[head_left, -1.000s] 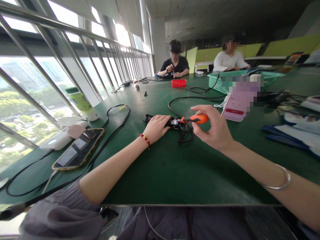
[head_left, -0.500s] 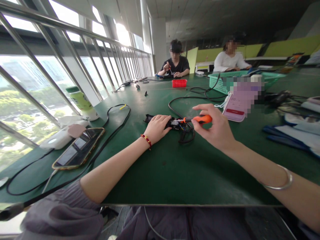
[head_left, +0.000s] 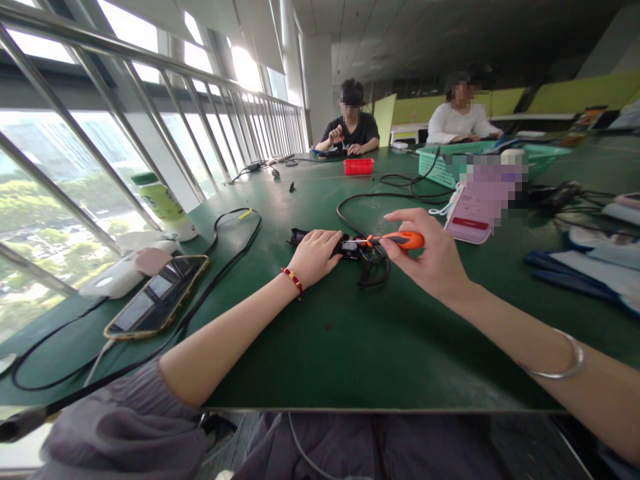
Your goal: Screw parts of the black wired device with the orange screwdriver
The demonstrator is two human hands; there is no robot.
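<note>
My left hand (head_left: 316, 255) is wrapped over a black elongated device (head_left: 299, 237) lying on the green table, and it hides the device's middle. The device's right end is opened up, with coloured wires (head_left: 367, 254) showing and a black cord looping out beneath. In my right hand (head_left: 431, 257) is a screwdriver (head_left: 400, 239) with an orange and black handle, pinched between thumb and fingers with the index finger raised. Its shaft points left, and the tip reaches the exposed end of the device; exact contact is too small to make out.
On the left lie a phone (head_left: 157, 300), a white power adapter (head_left: 113, 273), a black cable and a green bottle (head_left: 165, 207). A red box (head_left: 359, 167) and green basket (head_left: 435, 167) stand farther back. Right are a pink phone (head_left: 467, 223) and gloves (head_left: 590, 267). Two people sit opposite.
The screwdriver's handle has turned slightly in my right hand, showing its black and orange parts differently. My left hand stays in place on the device.
</note>
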